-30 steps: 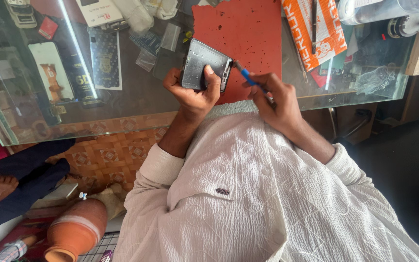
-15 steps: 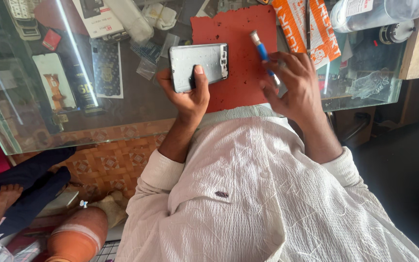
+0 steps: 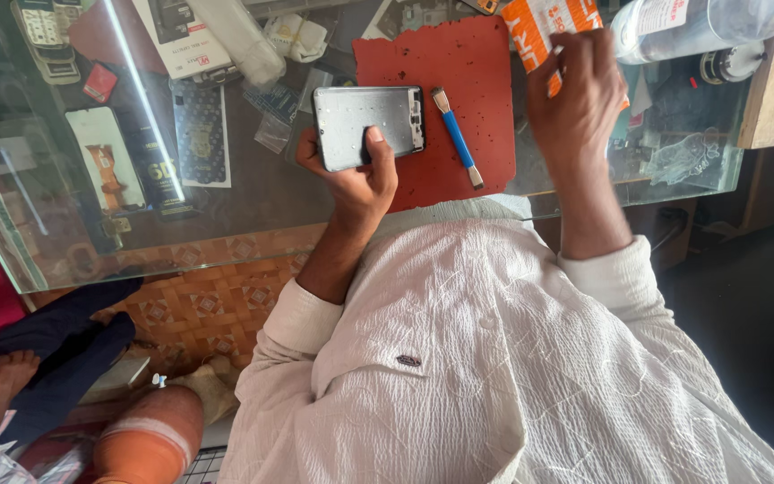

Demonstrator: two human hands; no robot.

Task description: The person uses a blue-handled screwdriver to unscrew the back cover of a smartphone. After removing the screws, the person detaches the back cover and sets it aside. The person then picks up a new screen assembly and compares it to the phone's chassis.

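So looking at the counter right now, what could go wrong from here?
The left hand holds the grey phone frame by one edge, partly over the glass counter; a slip could knock it against the glass. The right hand reaches toward the orange packet, close to the clear bottle, and might nudge it. The blue-handled tool lies loose on the red mat.
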